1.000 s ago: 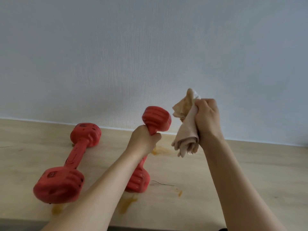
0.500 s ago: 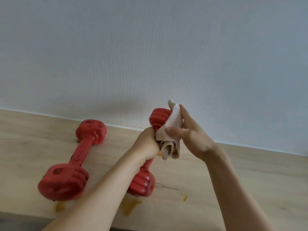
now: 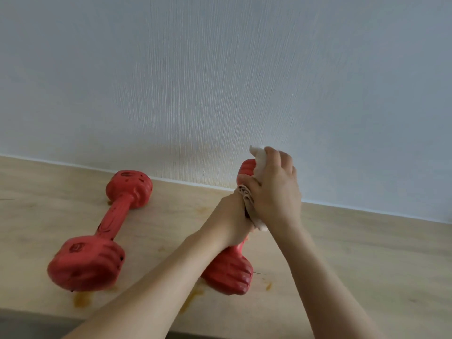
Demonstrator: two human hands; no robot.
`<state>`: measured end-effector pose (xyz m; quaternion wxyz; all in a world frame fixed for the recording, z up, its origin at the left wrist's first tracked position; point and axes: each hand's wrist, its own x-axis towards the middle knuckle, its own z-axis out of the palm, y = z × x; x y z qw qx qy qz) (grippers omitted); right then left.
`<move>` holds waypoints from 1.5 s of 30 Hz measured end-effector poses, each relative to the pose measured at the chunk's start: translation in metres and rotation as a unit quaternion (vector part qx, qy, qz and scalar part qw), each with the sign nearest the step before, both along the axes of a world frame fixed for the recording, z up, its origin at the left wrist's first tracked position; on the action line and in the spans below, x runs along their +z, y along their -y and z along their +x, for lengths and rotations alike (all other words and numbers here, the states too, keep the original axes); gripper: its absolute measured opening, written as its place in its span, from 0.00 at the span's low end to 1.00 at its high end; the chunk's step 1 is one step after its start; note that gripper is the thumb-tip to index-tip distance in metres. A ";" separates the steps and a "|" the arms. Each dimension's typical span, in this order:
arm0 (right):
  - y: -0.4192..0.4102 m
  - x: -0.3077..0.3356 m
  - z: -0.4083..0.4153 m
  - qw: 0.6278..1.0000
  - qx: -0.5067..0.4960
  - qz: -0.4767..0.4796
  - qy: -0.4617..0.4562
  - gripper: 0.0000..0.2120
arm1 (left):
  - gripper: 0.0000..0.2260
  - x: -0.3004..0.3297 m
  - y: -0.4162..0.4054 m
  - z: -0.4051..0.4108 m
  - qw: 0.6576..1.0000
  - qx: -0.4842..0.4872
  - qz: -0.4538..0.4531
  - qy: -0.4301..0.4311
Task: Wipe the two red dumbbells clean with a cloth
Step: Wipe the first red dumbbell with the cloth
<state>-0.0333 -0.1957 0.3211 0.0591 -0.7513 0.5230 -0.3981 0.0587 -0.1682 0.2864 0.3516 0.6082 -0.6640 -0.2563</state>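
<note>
Two red dumbbells are on a light wooden table (image 3: 367, 277). The left dumbbell (image 3: 107, 231) lies flat, angled from near left to far right, with dark specks on it. The right dumbbell (image 3: 230, 272) stands tilted on its lower head. My left hand (image 3: 232, 216) grips its handle. My right hand (image 3: 274, 189) presses a beige cloth (image 3: 259, 160) over its upper head, which is mostly hidden by cloth and fingers.
Brownish-orange smears (image 3: 82, 299) mark the table near the front edge and beside the right dumbbell's base (image 3: 268, 286). A pale textured wall (image 3: 220, 81) rises directly behind the table. The table's front edge runs along the bottom left.
My right hand, held apart with the bunched cloth a second ago, has come left and down onto the upper head of the right dumbbell. The left dumbbell has not moved.
</note>
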 end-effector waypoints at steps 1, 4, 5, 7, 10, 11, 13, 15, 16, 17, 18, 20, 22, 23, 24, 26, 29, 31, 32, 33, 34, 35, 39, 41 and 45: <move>0.001 0.001 0.003 1.000 -0.007 -0.009 -0.020 0.28 | 0.04 0.000 -0.001 -0.001 1.000 0.006 -0.002 -0.007; 0.006 -0.002 0.000 0.998 0.051 -0.002 0.023 0.29 | 0.03 0.004 -0.007 0.001 0.999 0.016 -0.028 -0.023; 0.007 -0.003 -0.004 0.995 0.076 0.005 0.059 0.28 | 0.05 0.004 -0.008 0.003 0.999 0.012 -0.034 -0.040; 0.008 -0.004 -0.012 0.987 0.116 0.023 0.108 0.29 | 0.08 0.004 -0.010 0.008 0.997 0.007 -0.034 -0.067; 0.009 -0.003 -0.028 0.971 0.173 0.065 0.151 0.31 | 0.10 0.003 -0.010 0.009 0.994 0.012 -0.019 -0.102; 0.010 -0.003 -0.032 0.967 0.184 0.073 0.161 0.32 | 0.11 0.003 -0.010 0.009 0.994 0.013 -0.021 -0.105; 0.011 -0.004 -0.037 0.965 0.189 0.074 0.166 0.33 | 0.11 0.003 -0.009 0.009 0.994 0.012 -0.021 -0.104; 0.011 -0.004 -0.034 0.969 0.176 0.068 0.160 0.33 | 0.11 0.003 -0.009 0.006 0.995 0.014 -0.013 -0.101; 0.010 -0.002 -0.029 0.973 0.166 0.057 0.147 0.32 | 0.10 0.004 -0.008 0.006 0.996 0.021 -0.013 -0.087; 0.009 -0.001 -0.023 0.980 0.149 0.042 0.121 0.32 | 0.09 0.004 -0.008 0.005 0.997 0.028 -0.018 -0.067; 0.008 0.001 -0.016 0.988 0.127 0.023 0.081 0.33 | 0.08 0.006 -0.008 0.003 0.998 0.034 -0.024 -0.049; 0.010 0.004 -0.006 0.997 0.079 -0.011 -0.010 0.34 | 0.08 0.009 -0.008 0.001 0.998 0.035 -0.035 -0.037; 0.014 0.004 -0.004 0.997 0.074 -0.007 -0.029 0.35 | 0.09 0.008 -0.009 0.002 0.998 0.035 -0.035 -0.042; 0.016 0.002 -0.007 0.996 0.089 0.008 -0.007 0.34 | 0.09 0.006 -0.008 0.004 0.998 0.034 -0.030 -0.047; 0.018 0.000 -0.013 0.993 0.111 0.027 0.031 0.33 | 0.08 0.004 -0.007 0.006 0.998 0.032 -0.021 -0.059; 0.017 -0.007 -0.025 0.975 0.175 0.072 0.120 0.30 | 0.08 0.001 -0.007 0.009 0.994 0.025 -0.002 -0.105; 0.018 -0.013 -0.035 0.948 0.229 0.107 0.193 0.31 | 0.09 -0.001 -0.006 0.010 0.990 0.020 0.002 -0.137; 0.015 -0.010 -0.029 0.958 0.204 0.100 0.173 0.33 | 0.08 0.000 -0.006 0.008 0.991 0.017 -0.003 -0.134; 0.013 -0.006 -0.022 0.970 0.175 0.082 0.144 0.34 | 0.09 0.003 -0.007 0.006 0.993 0.021 -0.012 -0.114; 0.010 -0.001 -0.014 0.984 0.141 0.055 0.096 0.34 | 0.09 0.005 -0.008 0.005 0.995 0.029 -0.022 -0.089; 0.006 0.003 -0.006 0.994 0.102 0.017 0.028 0.34 | 0.10 0.006 -0.008 0.003 0.997 0.034 -0.029 -0.070; 0.004 0.007 -0.001 0.997 0.068 -0.016 -0.040 0.33 | 0.10 0.006 -0.009 0.001 0.997 0.033 -0.032 -0.062; 0.010 0.009 -0.005 0.994 0.101 0.031 -0.005 0.32 | 0.06 0.002 -0.006 0.004 0.997 0.035 -0.036 -0.059; 0.013 0.002 -0.018 0.977 0.162 0.089 0.106 0.33 | 0.06 0.000 -0.005 0.008 0.995 0.027 -0.023 -0.088; 0.017 -0.012 -0.034 0.934 0.231 0.146 0.230 0.37 | 0.11 -0.002 -0.006 0.009 0.985 0.016 -0.009 -0.170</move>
